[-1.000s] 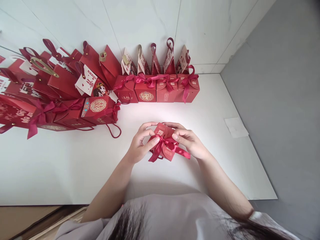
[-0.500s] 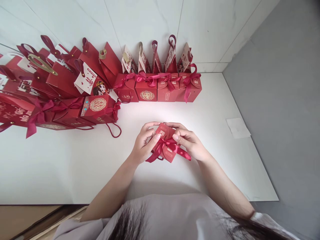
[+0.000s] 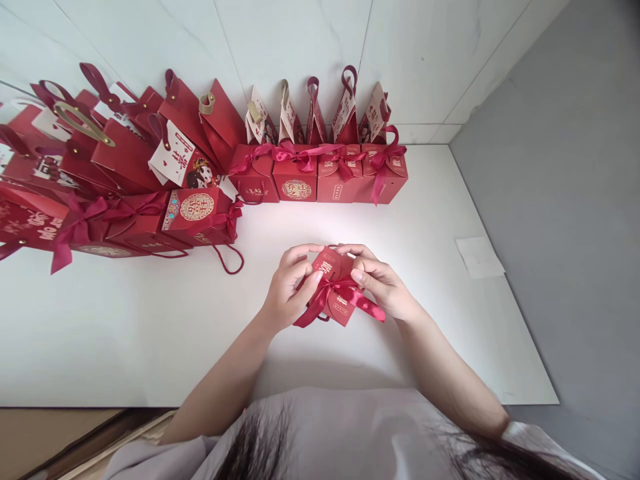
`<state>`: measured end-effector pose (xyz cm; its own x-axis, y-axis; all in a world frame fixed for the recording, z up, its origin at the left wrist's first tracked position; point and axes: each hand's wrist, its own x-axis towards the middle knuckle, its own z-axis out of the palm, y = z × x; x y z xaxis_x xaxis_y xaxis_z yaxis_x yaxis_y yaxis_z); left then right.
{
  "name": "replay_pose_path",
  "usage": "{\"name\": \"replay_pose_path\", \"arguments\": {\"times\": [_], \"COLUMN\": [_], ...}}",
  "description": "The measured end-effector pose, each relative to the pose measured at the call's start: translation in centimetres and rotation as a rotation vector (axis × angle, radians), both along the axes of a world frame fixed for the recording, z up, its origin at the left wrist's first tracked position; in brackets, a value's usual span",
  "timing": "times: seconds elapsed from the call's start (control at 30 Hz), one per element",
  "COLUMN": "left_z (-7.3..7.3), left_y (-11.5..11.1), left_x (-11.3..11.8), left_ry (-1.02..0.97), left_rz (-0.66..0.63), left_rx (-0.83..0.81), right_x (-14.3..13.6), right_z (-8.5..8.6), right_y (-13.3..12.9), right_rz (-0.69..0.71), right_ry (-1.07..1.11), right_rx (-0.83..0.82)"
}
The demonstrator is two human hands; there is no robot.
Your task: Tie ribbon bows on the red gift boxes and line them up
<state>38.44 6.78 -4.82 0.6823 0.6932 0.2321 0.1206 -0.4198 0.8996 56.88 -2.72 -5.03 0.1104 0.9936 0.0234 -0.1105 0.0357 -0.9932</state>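
A small red gift box with gold printing sits on the white table in front of me, turned at an angle. A shiny dark-red ribbon is tied in a bow across its top, tails hanging to both sides. My left hand is closed on the box's left side, its thumb on top near the bow. On the other side my right hand is closed too, thumb and bent fingers at the box and ribbon edge. Some fingertips are hidden behind the box.
Beyond my hands stands a row of ribboned red boxes against the wall. Several red gift bags with loop handles crowd the left. A white paper square lies near the right edge of the table.
The whole view has shifted very slightly. Both hands stay on the gift box, and my right thumb has moved a little to the right.
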Motion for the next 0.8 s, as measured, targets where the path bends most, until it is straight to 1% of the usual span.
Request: {"name": "replay_pose_path", "arguments": {"times": [0.33,0.47,0.63,0.8], "left_z": [0.0,-0.4,-1.1,-1.4], "left_y": [-0.1,0.0,0.2,0.4], "left_x": [-0.2,-0.3,-0.4,-0.4], "left_ry": [0.007,-0.027,-0.086,-0.099], "left_rz": [0.014,0.022,0.023,0.020], "left_rx": [0.047,0.006,0.004,-0.019], "right_x": [0.0,0.0,0.0,0.0], "right_z": [-0.5,-0.6,-1.0,-1.4], "right_y": [0.2,0.2,0.3,0.4], "right_rz": [-0.004,0.001,0.000,-0.004], "right_ry": [0.079,0.122,0.182,0.253], "right_rx": [0.053,0.068,0.084,0.073]}}
